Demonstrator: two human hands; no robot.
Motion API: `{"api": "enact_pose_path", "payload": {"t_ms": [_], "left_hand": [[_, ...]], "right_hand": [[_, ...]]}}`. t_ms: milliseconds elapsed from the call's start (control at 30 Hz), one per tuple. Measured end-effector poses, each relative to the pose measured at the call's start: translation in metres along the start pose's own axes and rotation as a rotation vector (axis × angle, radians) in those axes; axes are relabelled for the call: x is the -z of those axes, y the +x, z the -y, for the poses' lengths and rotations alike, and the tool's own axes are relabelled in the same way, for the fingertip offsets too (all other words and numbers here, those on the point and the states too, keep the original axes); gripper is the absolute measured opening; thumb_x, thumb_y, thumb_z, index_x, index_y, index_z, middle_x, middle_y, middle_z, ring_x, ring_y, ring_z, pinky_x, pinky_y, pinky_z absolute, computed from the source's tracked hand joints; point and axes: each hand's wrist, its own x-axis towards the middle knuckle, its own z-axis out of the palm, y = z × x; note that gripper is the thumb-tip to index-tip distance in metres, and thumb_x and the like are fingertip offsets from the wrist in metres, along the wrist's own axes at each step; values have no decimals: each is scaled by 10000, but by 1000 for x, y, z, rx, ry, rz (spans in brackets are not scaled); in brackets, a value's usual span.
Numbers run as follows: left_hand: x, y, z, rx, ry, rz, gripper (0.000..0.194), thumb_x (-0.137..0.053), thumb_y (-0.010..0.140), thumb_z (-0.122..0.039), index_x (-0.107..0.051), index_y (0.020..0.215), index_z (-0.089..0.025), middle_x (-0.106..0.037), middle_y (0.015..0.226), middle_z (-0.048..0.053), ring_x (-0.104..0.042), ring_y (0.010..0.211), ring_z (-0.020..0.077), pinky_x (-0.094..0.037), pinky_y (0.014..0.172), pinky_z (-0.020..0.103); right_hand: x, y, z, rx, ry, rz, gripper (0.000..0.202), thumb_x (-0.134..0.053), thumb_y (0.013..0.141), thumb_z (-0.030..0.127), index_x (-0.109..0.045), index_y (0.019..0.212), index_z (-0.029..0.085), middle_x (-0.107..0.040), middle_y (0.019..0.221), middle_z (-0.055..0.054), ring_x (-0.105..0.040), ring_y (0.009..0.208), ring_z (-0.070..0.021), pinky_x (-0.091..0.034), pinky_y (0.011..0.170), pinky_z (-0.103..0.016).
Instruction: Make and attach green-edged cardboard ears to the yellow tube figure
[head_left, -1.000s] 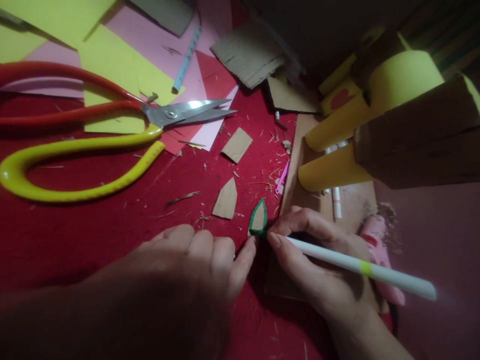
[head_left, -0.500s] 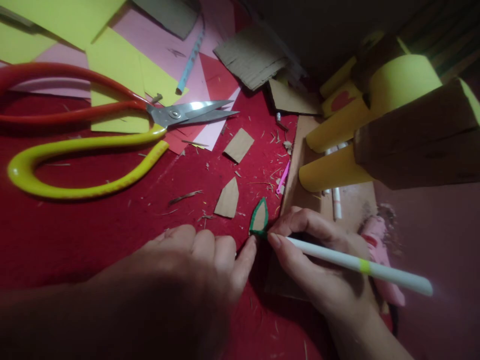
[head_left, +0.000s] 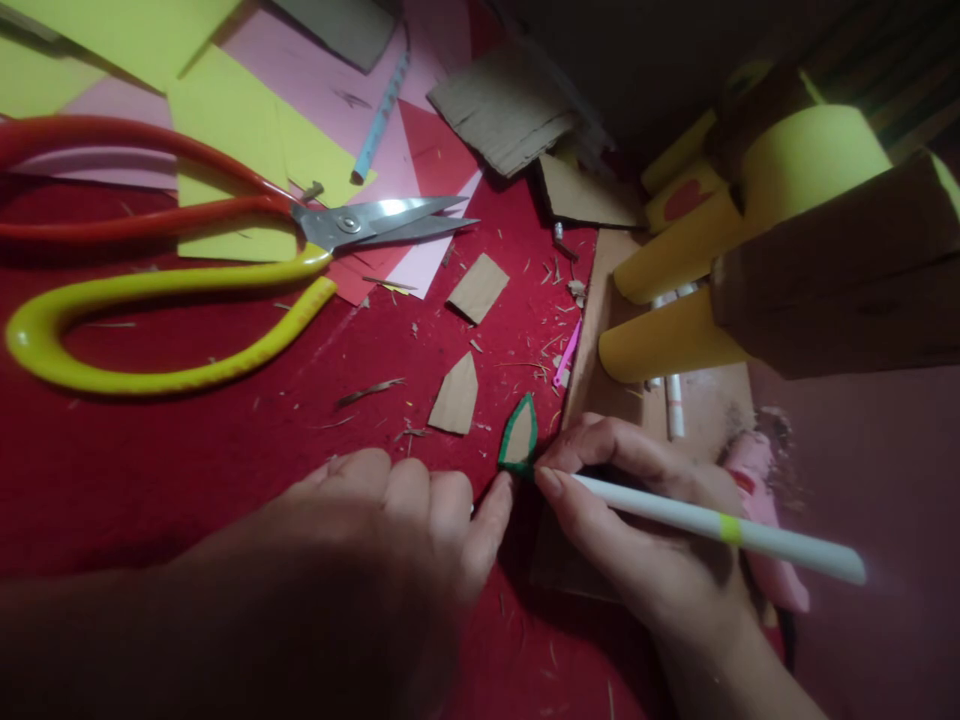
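A small pointed cardboard piece point(head_left: 519, 436) with a green painted edge lies on the red cloth, between my two hands. The curled fingers of my left hand point(head_left: 405, 530) rest on the cloth, one fingertip pressed against the blunt end of this piece and steadying it. My right hand point(head_left: 637, 510) is closed in a writing grip on a white marker point(head_left: 675, 512) with a lime band. Its green tip touches the piece's lower edge, partly covered by my fingers. Just left of it lies a plain pointed cardboard piece point(head_left: 456, 396), and above that a rectangular cardboard piece point(head_left: 478, 288).
Large scissors point(head_left: 330, 232) with red and yellow handles lie half spread on the left. Behind them are yellow paper sheets point(head_left: 225, 130) and a blue pencil point(head_left: 381, 118). Yellow tubes point(head_left: 667, 335) under a cardboard box point(head_left: 832, 275) stand right, near a pink glue gun point(head_left: 769, 540).
The green line along the piece's lower edge looks slightly fuller. Both hands keep almost the same place. The view has shifted very slightly.
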Motion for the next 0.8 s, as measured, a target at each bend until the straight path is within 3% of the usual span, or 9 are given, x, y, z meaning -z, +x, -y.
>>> {"api": "enact_pose_path", "payload": {"t_ms": [167, 467, 700, 800], "left_hand": [[-1, 16, -12, 96, -11, -215, 432, -741, 783, -252, -832, 1184, -383, -541, 782, 41, -433, 772, 313, -401, 732, 498], [3, 19, -11, 120, -26, -199, 483, -733, 750, -218, -868, 1170, -414, -556, 760, 53, -409, 772, 328, -378, 730, 510], [2, 19, -10, 132, -51, -214, 470, -773, 772, -303, -865, 1223, -400, -601, 761, 41, -474, 750, 320, -424, 713, 510], [14, 23, 2, 18, -85, -156, 425, -780, 883, -331, -847, 1299, -387, -591, 743, 6, -496, 681, 271, -410, 660, 462]], "right_hand": [[-1, 0, -1, -16, -7, -35, 177, -849, 861, 132, -788, 745, 252, -743, 616, 52, -626, 479, -97, -461, 460, -157], [1, 0, -3, -45, 18, -18, 177, -866, 863, 141, -806, 744, 258, -708, 580, 61, -586, 461, -89, -426, 445, -146], [-4, -5, -5, -103, 80, -160, 180, -891, 853, 183, -801, 717, 260, -676, 566, 44, -547, 486, -109, -405, 441, -179], [-7, -7, -4, -145, 165, -218, 190, -881, 870, 155, -801, 738, 266, -703, 582, 50, -573, 494, -102, -425, 458, -169]]}}
